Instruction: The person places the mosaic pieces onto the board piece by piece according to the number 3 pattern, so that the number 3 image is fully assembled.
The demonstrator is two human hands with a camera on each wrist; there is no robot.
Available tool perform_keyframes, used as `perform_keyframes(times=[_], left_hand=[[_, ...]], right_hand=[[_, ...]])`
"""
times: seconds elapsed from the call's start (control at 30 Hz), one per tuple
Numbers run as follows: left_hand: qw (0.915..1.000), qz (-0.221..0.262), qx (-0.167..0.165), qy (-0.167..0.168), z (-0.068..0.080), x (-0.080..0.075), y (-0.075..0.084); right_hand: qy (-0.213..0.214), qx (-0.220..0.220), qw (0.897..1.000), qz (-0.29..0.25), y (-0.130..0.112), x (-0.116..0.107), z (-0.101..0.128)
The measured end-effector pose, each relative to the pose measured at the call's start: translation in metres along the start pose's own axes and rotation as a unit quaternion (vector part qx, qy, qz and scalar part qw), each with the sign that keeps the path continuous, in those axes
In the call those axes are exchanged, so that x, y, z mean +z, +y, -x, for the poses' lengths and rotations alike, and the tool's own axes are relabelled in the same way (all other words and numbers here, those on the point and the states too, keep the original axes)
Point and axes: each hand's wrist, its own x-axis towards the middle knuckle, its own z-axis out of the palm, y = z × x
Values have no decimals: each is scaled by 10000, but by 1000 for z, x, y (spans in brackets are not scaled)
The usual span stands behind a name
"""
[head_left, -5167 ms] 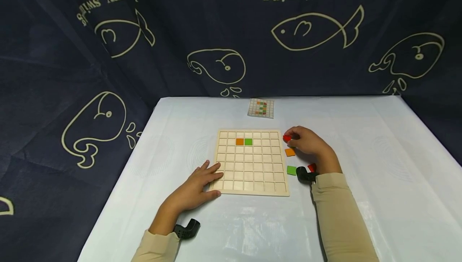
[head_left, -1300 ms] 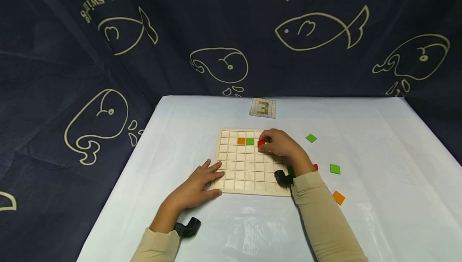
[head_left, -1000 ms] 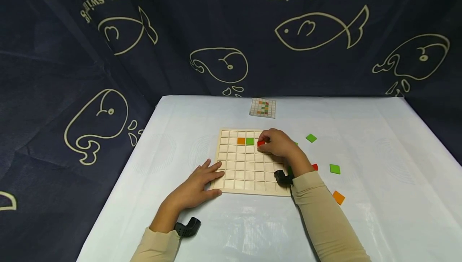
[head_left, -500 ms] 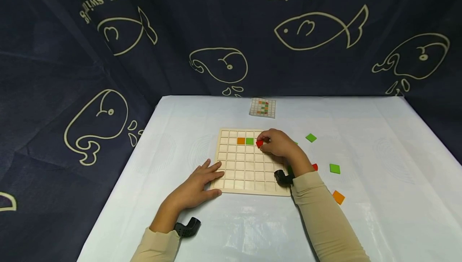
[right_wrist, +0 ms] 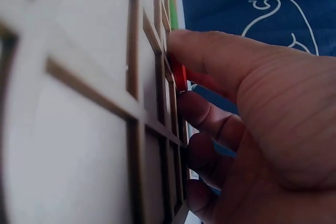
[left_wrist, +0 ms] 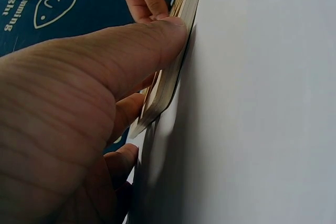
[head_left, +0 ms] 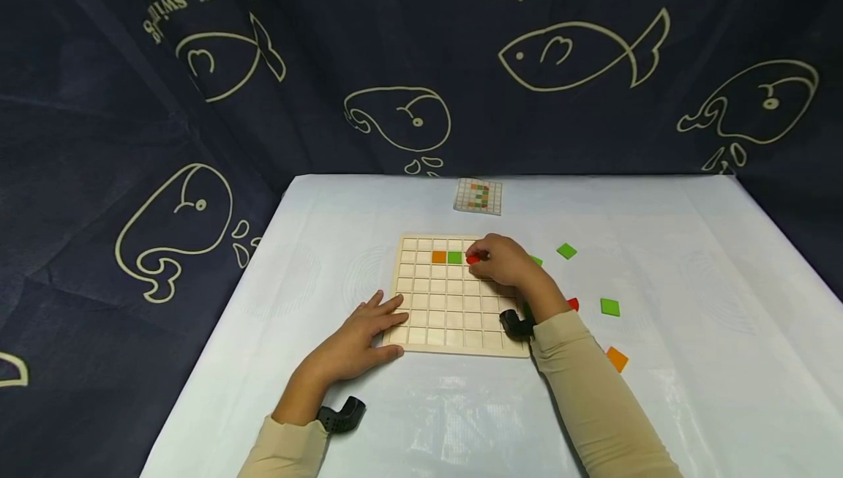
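A wooden grid board point(head_left: 454, 346) lies on the white table, with an orange tile point(head_left: 438, 257) and a green tile point(head_left: 454, 258) side by side in its second row from the back. Just right of the green tile, my right hand point(head_left: 503, 262) pinches a small red tile point(head_left: 473, 260) at the board's surface. In the right wrist view the red tile point(right_wrist: 180, 75) shows between thumb and fingertips, close against the grid ridges. My left hand point(head_left: 358, 339) rests with spread fingers on the board's left edge. The left wrist view shows its thumb point(left_wrist: 142, 45) along the board's side.
Right of the board lie loose tiles: green ones point(head_left: 566, 251) point(head_left: 609, 307), a red one point(head_left: 573, 304) and an orange one point(head_left: 617, 359), some partly covered by my right arm. A patterned card point(head_left: 477, 196) lies behind the board. A dark printed curtain point(head_left: 421, 39) hangs behind.
My right hand has carried the red tile leftward from beside the board onto the grid. Over the last second it turned slightly and shifted a little toward the green tile. My left hand stayed put.
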Motion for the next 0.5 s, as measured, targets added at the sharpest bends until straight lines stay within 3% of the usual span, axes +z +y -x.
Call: perform_keyframes(times=[0.5], left_hand=[[10000,-29,-36,-23,0,0,0]], right_hand=[[159,-142,9998,6,4,2,-2]])
